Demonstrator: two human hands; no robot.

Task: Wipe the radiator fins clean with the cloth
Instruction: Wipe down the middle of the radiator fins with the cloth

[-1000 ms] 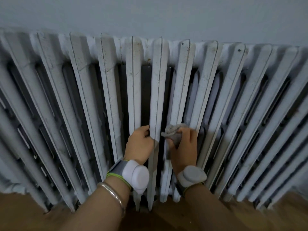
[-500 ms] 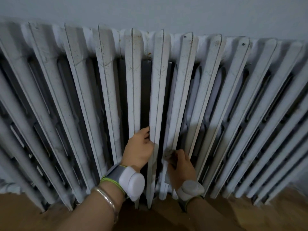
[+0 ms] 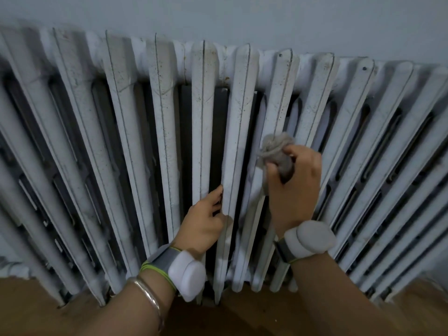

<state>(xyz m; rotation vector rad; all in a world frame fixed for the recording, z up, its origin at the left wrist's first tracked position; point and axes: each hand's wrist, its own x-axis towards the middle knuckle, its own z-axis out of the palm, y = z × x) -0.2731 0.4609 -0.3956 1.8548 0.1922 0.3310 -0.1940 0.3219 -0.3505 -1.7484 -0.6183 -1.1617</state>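
Left hand [image 3: 203, 221] low, fingers seemingly hooked behind a fin [image 3: 234, 146]; right hand [image 3: 295, 190] higher, fingers clenched round the cloth [image 3: 277, 151].

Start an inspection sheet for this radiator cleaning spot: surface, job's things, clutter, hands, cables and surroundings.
Surface: wooden floor under the radiator.
Job's things: white ribbed radiator, its paint speckled with dark spots; grey cloth bunched up against a fin right of centre.
Clutter: nothing seen.
Grippers: right hand grips the cloth; left hand holds the edge of a middle fin.
Cables: nothing seen.
Surroundings: pale wall behind the radiator; white wrist devices on both wrists; metal bangle on the left forearm.
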